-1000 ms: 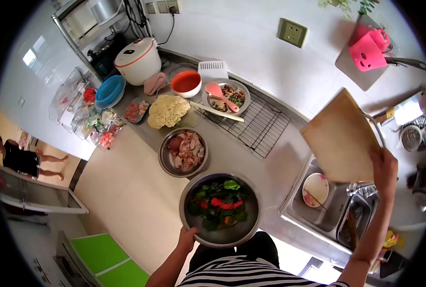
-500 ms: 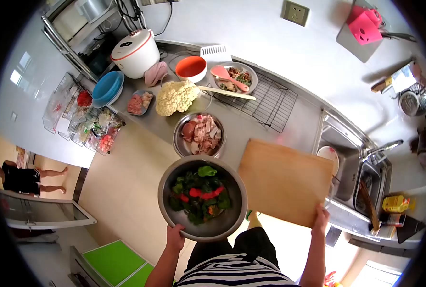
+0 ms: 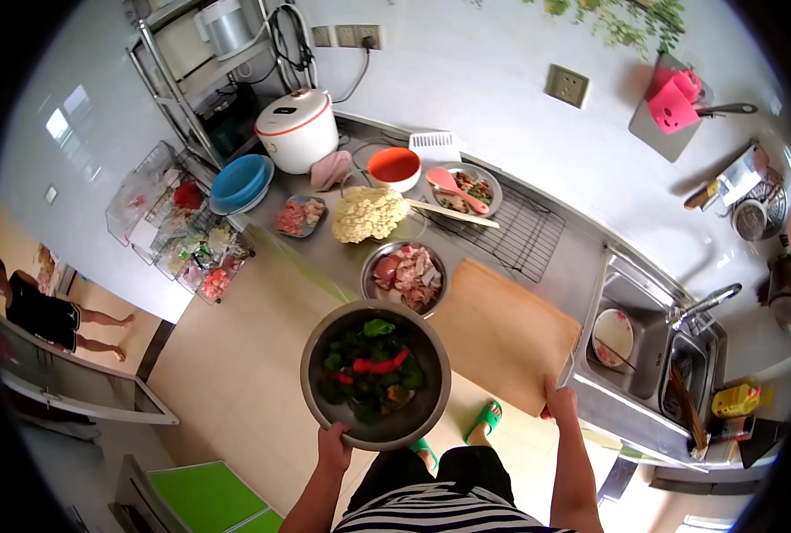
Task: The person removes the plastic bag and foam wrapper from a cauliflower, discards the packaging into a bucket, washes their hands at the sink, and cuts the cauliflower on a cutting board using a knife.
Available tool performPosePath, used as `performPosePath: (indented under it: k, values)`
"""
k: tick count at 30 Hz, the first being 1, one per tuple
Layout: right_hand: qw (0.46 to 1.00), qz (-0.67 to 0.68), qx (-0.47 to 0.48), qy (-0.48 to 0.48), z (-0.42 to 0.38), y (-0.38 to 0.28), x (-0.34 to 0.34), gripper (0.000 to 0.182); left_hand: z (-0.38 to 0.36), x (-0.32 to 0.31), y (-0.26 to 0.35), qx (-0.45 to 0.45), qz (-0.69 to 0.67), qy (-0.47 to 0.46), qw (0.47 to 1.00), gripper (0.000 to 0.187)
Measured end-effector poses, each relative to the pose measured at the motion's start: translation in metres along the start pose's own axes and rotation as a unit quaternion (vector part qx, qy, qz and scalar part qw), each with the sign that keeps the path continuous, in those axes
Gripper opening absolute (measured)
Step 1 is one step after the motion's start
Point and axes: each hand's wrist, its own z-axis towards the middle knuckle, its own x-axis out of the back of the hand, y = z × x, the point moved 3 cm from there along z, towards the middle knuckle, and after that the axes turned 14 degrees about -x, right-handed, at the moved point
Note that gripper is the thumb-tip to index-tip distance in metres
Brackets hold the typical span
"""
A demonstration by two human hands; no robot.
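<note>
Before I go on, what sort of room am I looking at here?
A kitchen, most likely in a home. The signs are the steel sink with its tap, the rice cooker on the counter, and a cleaver hanging on the wall.

Around the cauliflower [image 3: 369,215] on the table [image 3: 575,274] sit a meat tray [image 3: 294,218] at nine o'clock, rice cooker [image 3: 296,138] near eleven, red bowl [image 3: 394,169] at one, wire rack [image 3: 533,238] at three and meat bowl [image 3: 406,277] at five.
</note>
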Motion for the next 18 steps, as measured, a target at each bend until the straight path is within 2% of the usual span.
performPosePath:
  k: [1, 2, 4, 5, 6, 7, 8, 9, 12, 14, 18]
  values:
    - [0.999, 0.014, -0.034, -0.005, -0.012, -0.007, 0.005, 0.062, -0.003, -0.003, 0.005, -0.008, -0.003, 0.010, 1.000, 0.029]
    - [1.000, 0.009, -0.030, -0.005, -0.011, -0.004, 0.005, 0.062, -0.005, 0.004, 0.006, -0.010, -0.007, 0.016, 1.000, 0.029]
    - [0.993, -0.067, 0.041, 0.088, -0.021, -0.018, 0.015, 0.054, -0.002, 0.010, 0.013, -0.018, -0.015, 0.026, 0.999, 0.029]
    - [0.996, -0.031, 0.059, 0.067, -0.027, -0.026, 0.015, 0.042, -0.002, 0.011, 0.017, -0.025, -0.026, 0.032, 0.999, 0.028]
    - [0.995, -0.032, 0.063, 0.068, -0.033, -0.039, 0.008, 0.042, 0.000, 0.014, 0.020, -0.027, -0.029, 0.033, 0.999, 0.028]
    - [0.991, 0.086, 0.105, -0.012, -0.039, -0.050, -0.001, 0.035, 0.001, 0.021, 0.024, -0.030, -0.026, 0.043, 0.998, 0.028]
    - [0.964, 0.202, 0.144, -0.092, -0.044, -0.061, -0.011, 0.029, 0.002, 0.027, 0.027, -0.034, -0.022, 0.053, 0.998, 0.028]
    - [0.961, 0.195, 0.150, -0.124, -0.048, -0.073, -0.024, 0.026, 0.005, 0.029, 0.029, -0.041, -0.030, 0.054, 0.997, 0.027]
    - [0.936, 0.181, 0.192, -0.232, -0.057, -0.112, -0.068, 0.030, 0.016, 0.035, 0.032, -0.045, -0.054, 0.082, 0.994, 0.027]
    - [0.919, 0.190, 0.174, -0.299, -0.073, -0.143, -0.085, 0.039, 0.029, 0.033, 0.031, -0.052, -0.055, 0.097, 0.992, 0.025]
    - [0.898, 0.139, 0.358, -0.213, -0.108, -0.242, -0.051, 0.048, 0.038, 0.025, 0.037, -0.068, -0.075, 0.140, 0.985, 0.020]
